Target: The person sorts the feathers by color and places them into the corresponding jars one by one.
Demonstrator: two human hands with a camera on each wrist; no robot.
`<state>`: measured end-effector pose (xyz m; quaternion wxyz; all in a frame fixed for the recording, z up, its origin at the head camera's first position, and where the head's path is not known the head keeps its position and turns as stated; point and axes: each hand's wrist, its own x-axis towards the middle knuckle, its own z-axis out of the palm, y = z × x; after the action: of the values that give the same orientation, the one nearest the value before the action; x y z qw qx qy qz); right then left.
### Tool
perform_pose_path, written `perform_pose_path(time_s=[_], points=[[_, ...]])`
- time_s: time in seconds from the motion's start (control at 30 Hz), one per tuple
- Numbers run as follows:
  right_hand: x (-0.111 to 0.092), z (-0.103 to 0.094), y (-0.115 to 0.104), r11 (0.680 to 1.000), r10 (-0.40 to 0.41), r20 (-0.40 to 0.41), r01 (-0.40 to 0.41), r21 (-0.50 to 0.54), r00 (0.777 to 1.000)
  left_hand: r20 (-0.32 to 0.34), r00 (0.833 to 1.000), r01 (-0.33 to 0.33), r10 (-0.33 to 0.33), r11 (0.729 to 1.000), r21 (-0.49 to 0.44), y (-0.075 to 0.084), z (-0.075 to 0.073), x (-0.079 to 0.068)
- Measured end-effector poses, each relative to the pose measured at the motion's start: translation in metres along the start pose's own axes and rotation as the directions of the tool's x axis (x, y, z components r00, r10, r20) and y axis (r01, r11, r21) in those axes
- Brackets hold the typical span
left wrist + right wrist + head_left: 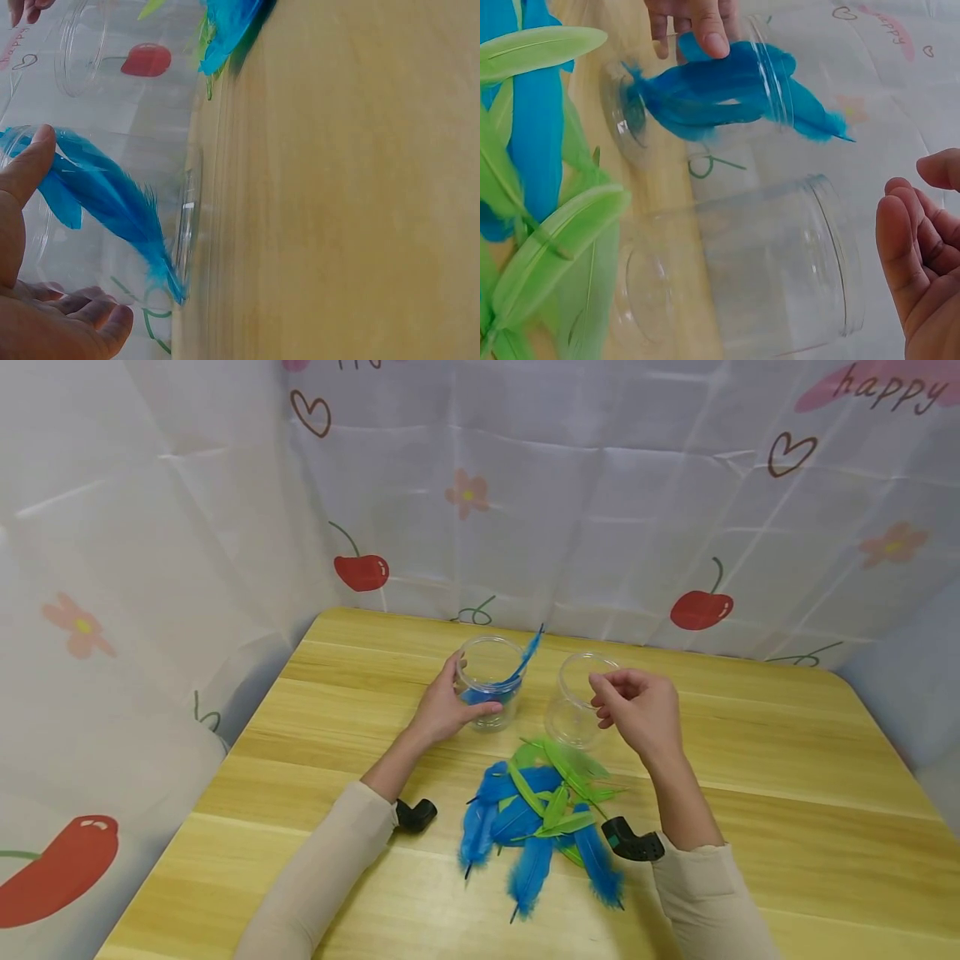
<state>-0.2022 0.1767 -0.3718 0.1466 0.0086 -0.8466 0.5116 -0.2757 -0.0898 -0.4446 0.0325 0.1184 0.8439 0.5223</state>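
Note:
My left hand grips a clear plastic jar near its rim, the thumb on the near side and the fingers round the far side. Inside that jar are blue feathers, one poking out above the rim. A second clear jar stands just to its right. Beside this second jar's rim, my right hand is raised with fingers loosely bent. The right wrist view shows a gap between thumb and fingers, with nothing held. Loose blue feathers and green feathers lie heaped in front of the jars.
Everything stands on a wooden table, whose back edge runs close behind the jars. A white sheet printed with cherries, hearts and flowers hangs behind and to the left. A black wrist device sits over the heap's right side.

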Motion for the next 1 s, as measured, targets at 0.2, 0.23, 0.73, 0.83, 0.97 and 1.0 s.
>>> perform_pose_path(time_s=[0.2, 0.23, 0.73, 0.83, 0.97, 1.0], points=[[-0.008, -0.006, 0.006, 1.000, 0.013, 0.010, -0.014, 0.021, 1.000, -0.002, 1.000, 0.002, -0.002, 1.000, 0.004, 0.000, 0.000, 0.000], [-0.009, -0.007, 0.007, 1.000, 0.016, 0.011, -0.016, 0.025, 1.000, -0.003, 1.000, 0.002, -0.002, 1.000, 0.006, 0.001, 0.000, 0.000], [-0.032, -0.020, 0.034, 0.997, 0.082, 0.093, -0.082, -0.013, 0.992, -0.007, 1.000, -0.002, 0.002, 1.000, 0.004, 0.000, 0.000, 0.000], [-0.038, -0.019, 0.040, 0.995, 0.097, 0.130, -0.092, -0.042, 0.987, -0.008, 1.000, -0.002, 0.002, 1.000, 0.010, 0.000, 0.000, 0.000], [-0.044, -0.020, 0.046, 0.991, 0.128, 0.165, -0.118, -0.065, 0.978, -0.011, 1.000, -0.006, 0.006, 1.000, 0.014, 0.000, 0.001, 0.000], [-0.046, -0.021, 0.048, 0.990, 0.135, 0.175, -0.124, -0.071, 0.975, -0.010, 1.000, -0.006, 0.006, 1.000, 0.013, 0.000, 0.001, 0.000]])
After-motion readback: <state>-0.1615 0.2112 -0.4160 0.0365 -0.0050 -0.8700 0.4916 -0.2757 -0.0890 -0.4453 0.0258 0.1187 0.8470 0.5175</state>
